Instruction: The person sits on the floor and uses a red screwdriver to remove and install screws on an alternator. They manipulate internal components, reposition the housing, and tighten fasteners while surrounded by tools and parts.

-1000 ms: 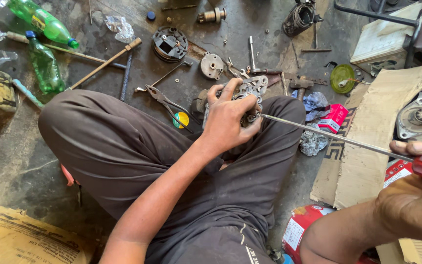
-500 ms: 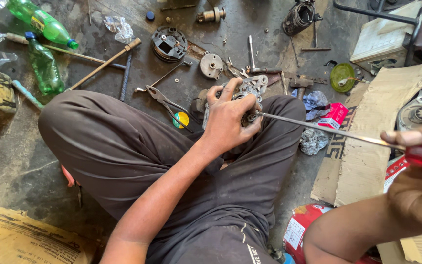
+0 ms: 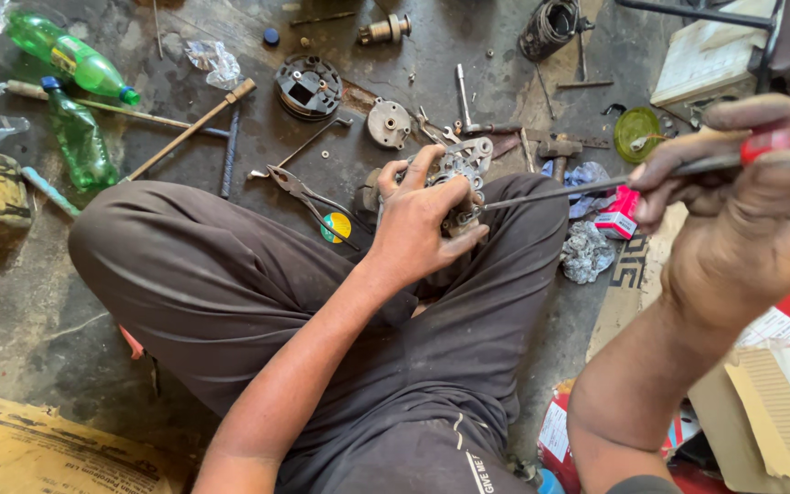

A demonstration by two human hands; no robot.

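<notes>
My left hand (image 3: pixel 424 224) grips a round grey metal motor part (image 3: pixel 462 163) that rests against my crossed legs in dark trousers. My right hand (image 3: pixel 744 206) is raised close to the camera at the right and holds a long screwdriver (image 3: pixel 587 186) by its red handle. The thin steel shaft runs left and down, and its tip meets the metal part just beside my left thumb.
On the dirty floor lie pliers (image 3: pixel 308 194), a round black stator (image 3: pixel 308 87), a small metal disc (image 3: pixel 389 123), a hammer (image 3: pixel 189 130), two green plastic bottles (image 3: pixel 75 137), loose bolts and rags. Cardboard (image 3: pixel 38 453) sits at bottom left, red and white boxes (image 3: pixel 784 329) at right.
My right hand has risen and come much nearer the camera, tilting the screwdriver up at its handle end. The left hand and the metal part have stayed in place.
</notes>
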